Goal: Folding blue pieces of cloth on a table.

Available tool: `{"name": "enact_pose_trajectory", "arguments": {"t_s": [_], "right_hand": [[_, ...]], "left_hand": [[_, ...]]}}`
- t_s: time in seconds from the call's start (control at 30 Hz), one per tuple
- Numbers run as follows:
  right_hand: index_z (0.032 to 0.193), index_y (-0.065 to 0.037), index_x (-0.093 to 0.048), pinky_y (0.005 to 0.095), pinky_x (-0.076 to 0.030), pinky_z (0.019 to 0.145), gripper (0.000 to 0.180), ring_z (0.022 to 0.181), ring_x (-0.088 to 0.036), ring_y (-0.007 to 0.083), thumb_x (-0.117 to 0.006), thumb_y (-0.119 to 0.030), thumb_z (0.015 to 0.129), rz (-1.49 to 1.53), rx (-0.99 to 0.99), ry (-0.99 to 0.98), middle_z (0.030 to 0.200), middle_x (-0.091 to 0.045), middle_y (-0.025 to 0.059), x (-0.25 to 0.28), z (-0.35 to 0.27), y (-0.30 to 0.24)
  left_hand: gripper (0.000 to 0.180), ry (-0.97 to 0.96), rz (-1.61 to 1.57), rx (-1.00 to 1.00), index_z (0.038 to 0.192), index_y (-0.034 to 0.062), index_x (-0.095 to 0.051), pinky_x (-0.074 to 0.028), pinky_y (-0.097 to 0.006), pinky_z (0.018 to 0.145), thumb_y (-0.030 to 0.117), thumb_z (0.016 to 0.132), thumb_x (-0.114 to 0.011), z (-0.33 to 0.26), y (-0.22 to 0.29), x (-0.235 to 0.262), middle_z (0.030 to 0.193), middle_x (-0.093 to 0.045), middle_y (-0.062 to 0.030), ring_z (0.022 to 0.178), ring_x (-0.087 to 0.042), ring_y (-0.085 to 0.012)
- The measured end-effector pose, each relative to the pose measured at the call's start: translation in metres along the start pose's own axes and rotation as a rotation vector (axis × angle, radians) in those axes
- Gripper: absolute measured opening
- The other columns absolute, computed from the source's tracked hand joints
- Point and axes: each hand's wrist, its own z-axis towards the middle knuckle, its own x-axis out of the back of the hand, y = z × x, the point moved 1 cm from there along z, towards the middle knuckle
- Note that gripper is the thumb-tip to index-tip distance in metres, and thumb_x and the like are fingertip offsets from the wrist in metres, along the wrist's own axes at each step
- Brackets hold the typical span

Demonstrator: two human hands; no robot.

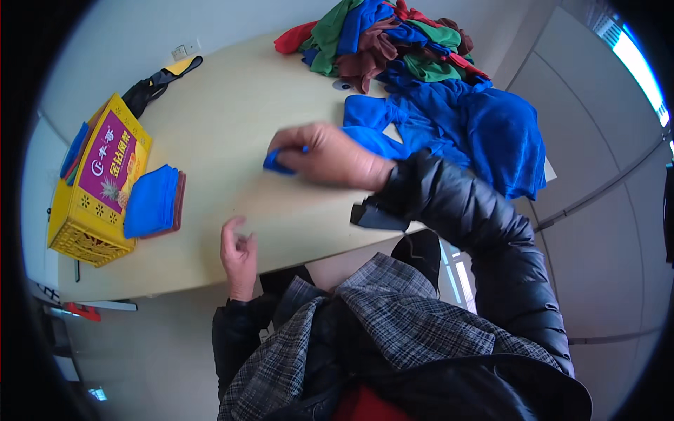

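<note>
Table (232,98) — yellow box (98,186), folded cloths (152,202), cloth heap (421,98)

Right hand (319,154) blurred, hiding most of blue cloth (276,164). Garment pile (371,50) cut off by upper edge. Brown cloth (180,202) mostly hidden by blue stack (150,201). 1 dark round object (342,85) by pile too small to identify.

Left hand (240,261): at worktop (232,91) front edge, fingers loosely curled, thumb apart. Right hand (326,154): farther in from that edge, fingers bent into grip, blurred; right arm (491,217) bent at elbow.
</note>
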Motion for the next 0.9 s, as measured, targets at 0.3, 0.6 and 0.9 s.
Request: {"name": "enact_pose_trajectory", "arguments": {"t_s": [0.3, 0.6, 0.9], "right_hand": [[0.103, -0.005, -0.066, 0.0372, -0.054, 0.074, 0.018, 0.084, -0.070, 0.0319, -0.071, -0.007, 0.086, 0.058, -0.101, 0.036, 0.091, -0.069, 0.0140, -0.120, -0.071, -0.029], [0.103, -0.006, -0.063, 0.0450, -0.052, 0.075, 0.023, 0.089, -0.066, 0.0348, -0.073, -0.013, 0.083, -0.173, -0.038, -0.379, 0.094, -0.064, 0.0125, -0.126, -0.123, -0.009], [0.099, -0.006, -0.064, 0.0431, -0.053, 0.076, 0.019, 0.090, -0.065, 0.0342, -0.073, -0.012, 0.083, -0.258, 0.039, -0.379, 0.095, -0.062, 0.0120, -0.125, -0.132, 0.000]], "left_hand": [[0.022, -0.269, -0.211, 0.176, 0.113, 0.0006, -0.061, -0.047, -0.022, 0.072, -0.005, 0.093, -0.056, -0.033, 0.039, 0.027, 0.090, -0.061, -0.0005, 0.077, -0.055, -0.0075], [0.016, -0.241, -0.372, 0.215, 0.109, 0.0007, -0.061, -0.045, -0.022, 0.074, 0.000, 0.094, -0.055, -0.055, 0.050, 0.042, 0.092, -0.059, 0.0000, 0.079, -0.053, -0.0070], [0.011, -0.289, -0.185, -0.073, 0.099, 0.0000, -0.060, -0.045, -0.025, 0.072, 0.001, 0.090, -0.066, -0.047, 0.056, 0.046, 0.093, -0.058, -0.0039, 0.079, -0.053, -0.0104]]}}
